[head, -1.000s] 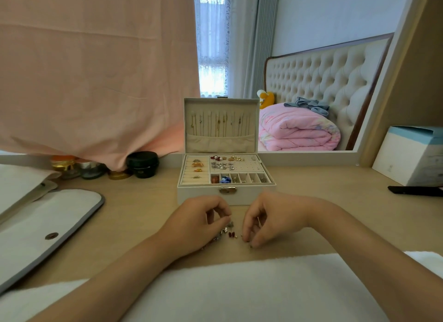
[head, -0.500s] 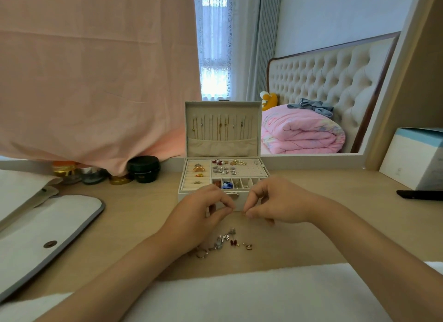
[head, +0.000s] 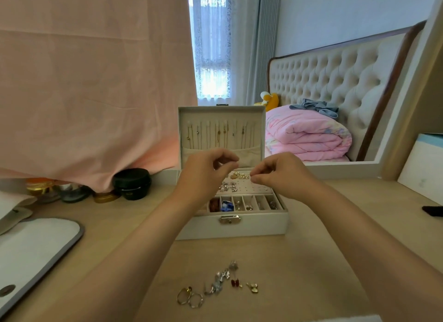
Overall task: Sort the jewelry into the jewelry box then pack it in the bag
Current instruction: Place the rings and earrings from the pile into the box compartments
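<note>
While the jewelry box (head: 233, 222) stands open mid-desk (head: 311, 261), left hand (head: 206, 171) and right hand (head: 278, 174) hover above it, fingertips pinched; pinched item indiscernible. Loose jewelry (head: 217, 285) lies nearer.

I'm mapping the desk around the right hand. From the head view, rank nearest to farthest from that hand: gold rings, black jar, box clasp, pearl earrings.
1. Pearl earrings, in the jewelry box just left of the right hand.
2. Box clasp, on the front wall below the hand.
3. Gold rings on the desk in front, and black jar far left: too close to call.
</note>
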`<act>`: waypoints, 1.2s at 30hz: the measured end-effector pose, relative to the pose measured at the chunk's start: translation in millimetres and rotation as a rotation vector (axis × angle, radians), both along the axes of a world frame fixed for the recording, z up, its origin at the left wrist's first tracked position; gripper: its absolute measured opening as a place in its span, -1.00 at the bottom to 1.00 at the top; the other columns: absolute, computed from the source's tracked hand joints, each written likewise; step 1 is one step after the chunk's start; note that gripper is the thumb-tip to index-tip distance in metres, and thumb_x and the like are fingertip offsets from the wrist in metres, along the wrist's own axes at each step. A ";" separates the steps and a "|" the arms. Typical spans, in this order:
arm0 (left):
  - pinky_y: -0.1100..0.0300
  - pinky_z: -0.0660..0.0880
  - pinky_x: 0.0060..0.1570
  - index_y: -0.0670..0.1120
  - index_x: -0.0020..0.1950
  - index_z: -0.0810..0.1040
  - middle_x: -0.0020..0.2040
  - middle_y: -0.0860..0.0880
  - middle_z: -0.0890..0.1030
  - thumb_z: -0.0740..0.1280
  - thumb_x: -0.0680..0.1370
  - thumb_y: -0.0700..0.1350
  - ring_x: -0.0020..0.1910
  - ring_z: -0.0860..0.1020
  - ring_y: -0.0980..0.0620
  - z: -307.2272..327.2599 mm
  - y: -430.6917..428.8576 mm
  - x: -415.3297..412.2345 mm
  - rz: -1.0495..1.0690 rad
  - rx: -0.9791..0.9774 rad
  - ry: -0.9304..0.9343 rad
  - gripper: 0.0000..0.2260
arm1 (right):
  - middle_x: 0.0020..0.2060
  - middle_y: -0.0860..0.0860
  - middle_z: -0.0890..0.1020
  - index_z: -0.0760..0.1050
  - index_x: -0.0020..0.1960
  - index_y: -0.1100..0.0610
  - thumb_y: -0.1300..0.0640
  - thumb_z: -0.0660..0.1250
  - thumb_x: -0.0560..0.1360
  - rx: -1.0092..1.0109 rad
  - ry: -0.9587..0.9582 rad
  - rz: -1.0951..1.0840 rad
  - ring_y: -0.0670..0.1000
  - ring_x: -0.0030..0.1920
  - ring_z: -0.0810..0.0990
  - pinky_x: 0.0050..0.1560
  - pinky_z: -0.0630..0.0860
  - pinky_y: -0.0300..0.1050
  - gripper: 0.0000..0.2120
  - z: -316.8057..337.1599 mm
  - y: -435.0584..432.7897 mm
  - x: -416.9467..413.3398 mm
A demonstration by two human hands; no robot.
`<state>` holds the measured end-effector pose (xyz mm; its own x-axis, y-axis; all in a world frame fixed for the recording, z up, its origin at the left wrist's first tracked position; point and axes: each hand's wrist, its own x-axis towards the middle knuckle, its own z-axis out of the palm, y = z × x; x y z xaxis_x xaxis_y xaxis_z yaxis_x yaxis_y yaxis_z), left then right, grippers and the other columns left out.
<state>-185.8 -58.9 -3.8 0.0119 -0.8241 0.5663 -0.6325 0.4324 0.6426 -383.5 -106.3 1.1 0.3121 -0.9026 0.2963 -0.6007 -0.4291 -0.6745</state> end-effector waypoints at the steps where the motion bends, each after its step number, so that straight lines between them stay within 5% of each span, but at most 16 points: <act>1: 0.30 0.56 -0.11 0.10 0.01 0.67 -0.18 0.18 0.65 0.45 0.55 -0.06 -0.19 0.60 0.17 1.6 -7.0 -1.5 0.000 0.026 0.019 -0.93 | -0.33 -0.22 0.68 0.68 -0.25 -0.11 0.13 0.56 0.41 0.005 0.008 0.006 -0.33 -0.25 0.58 -0.27 0.39 -0.48 -0.84 -0.2 -5.5 1.9; 8: 0.41 0.41 -0.19 0.14 0.00 0.72 -0.19 0.27 0.63 0.46 0.54 -0.09 -0.25 0.52 0.41 0.2 -38.7 -10.8 -0.025 0.134 0.079 -0.88 | -0.22 -0.18 0.69 0.69 -0.21 -0.10 0.08 0.55 0.42 0.047 0.175 0.069 -0.20 -0.13 0.63 -0.11 0.49 -0.29 -0.91 -6.3 -32.8 14.0; 11: 0.39 0.43 -0.16 0.16 -0.02 0.72 -0.20 0.29 0.63 0.48 0.52 -0.09 -0.26 0.52 0.43 -3.4 -42.1 -10.9 -0.037 0.144 0.082 -0.87 | -0.21 -0.19 0.68 0.70 -0.18 -0.12 0.08 0.56 0.42 0.050 0.180 0.108 -0.26 -0.17 0.62 -0.14 0.46 -0.35 -0.89 -8.1 -37.2 12.2; 15: 0.31 0.56 -0.10 0.19 -0.12 0.70 -0.23 0.26 0.68 0.52 0.48 -0.07 -0.20 0.60 0.33 -3.3 -41.8 -9.6 -0.068 0.158 0.171 -0.87 | -0.20 -0.15 0.70 0.72 -0.09 -0.05 0.17 0.55 0.43 -0.011 0.028 0.127 -0.31 -0.24 0.60 -0.21 0.45 -0.44 -0.86 -0.4 -39.4 2.0; 18: 0.40 0.53 -0.24 0.15 -0.14 0.69 -0.24 0.25 0.69 0.52 0.47 -0.05 -0.25 0.61 0.34 -1.4 -39.9 -12.8 -0.096 0.179 0.245 -0.92 | -0.19 -0.06 0.71 0.70 -0.07 0.01 0.20 0.55 0.42 -0.064 -0.124 0.103 -0.30 -0.37 0.55 -0.28 0.42 -0.45 -0.86 9.2 -36.7 -5.1; 24: 0.47 0.50 -0.32 0.01 -0.08 0.71 -0.20 0.11 0.72 0.47 0.52 -0.02 -0.38 0.55 0.28 -2.4 -40.3 -20.6 -0.129 0.257 0.351 -0.93 | -0.17 -0.04 0.73 0.70 -0.09 0.02 0.22 0.56 0.40 -0.055 -0.191 0.160 -0.11 -0.43 0.54 -0.26 0.58 -0.19 -0.86 17.1 -27.6 -3.1; 29: 0.44 0.42 -0.45 0.02 -0.05 0.72 -0.32 0.12 0.67 0.44 0.54 0.01 -0.41 0.52 0.25 -4.3 -37.3 -27.7 -0.099 0.299 0.476 -0.90 | -0.18 0.06 0.73 0.70 -0.07 0.07 0.27 0.57 0.37 -0.015 -0.255 0.178 -0.09 -0.42 0.57 -0.26 0.60 -0.19 -0.82 14.3 -26.9 -4.3; 36: 0.31 0.42 -0.30 0.05 0.00 0.72 -0.13 0.09 0.72 0.38 0.59 0.04 -0.29 0.52 0.16 -2.7 -34.4 -29.7 -0.135 0.340 0.481 -0.86 | -0.21 0.02 0.74 0.71 -0.08 0.12 0.25 0.54 0.42 -0.049 -0.366 0.121 0.02 -0.45 0.55 -0.34 0.54 -0.24 -0.90 5.6 -31.7 -5.3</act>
